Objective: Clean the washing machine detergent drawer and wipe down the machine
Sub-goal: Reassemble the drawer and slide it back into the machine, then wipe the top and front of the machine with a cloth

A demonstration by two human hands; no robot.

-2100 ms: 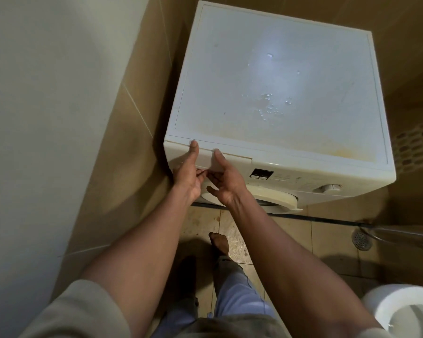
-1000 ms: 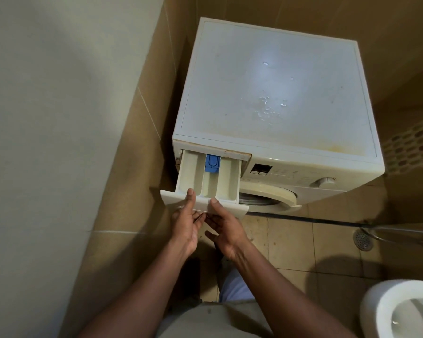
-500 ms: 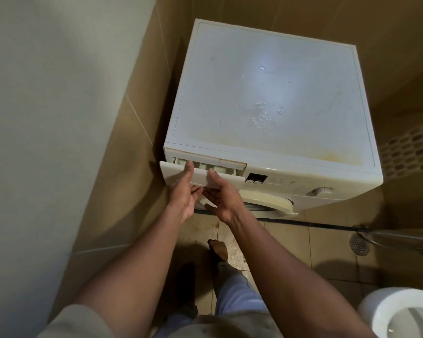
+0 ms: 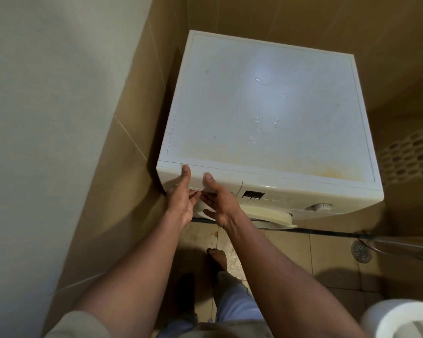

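Tan tiled walls (image 4: 291, 18) close in on a tight bathroom corner, and right in it sits the white washing machine (image 4: 266, 106), seen from above. Water droplets (image 4: 257, 119) glint on its lid, and a yellowish stain (image 4: 327, 170) runs along the front edge. Both hands are on the detergent drawer (image 4: 226, 178), which sits flush in the top-left of the front panel. The left hand (image 4: 181, 201) has its thumb flat up the drawer face and its fingers hooked under the lower lip, so it's grasping the drawer front. The right hand (image 4: 220, 203) is just beside it, almost touching, with the same hold: thumb on the face, fingers curled beneath. To the right of the drawer there's a dark display (image 4: 252, 195), then the dial (image 4: 319, 206) further along, and the door rim (image 4: 274, 215) juts out below. Down on the floor tiles (image 4: 291, 252), a bare foot (image 4: 217, 258) is planted in front of the machine. A round drain (image 4: 362, 251) sits off to the right, and a toilet (image 4: 401, 318) peeks in at the bottom corner.
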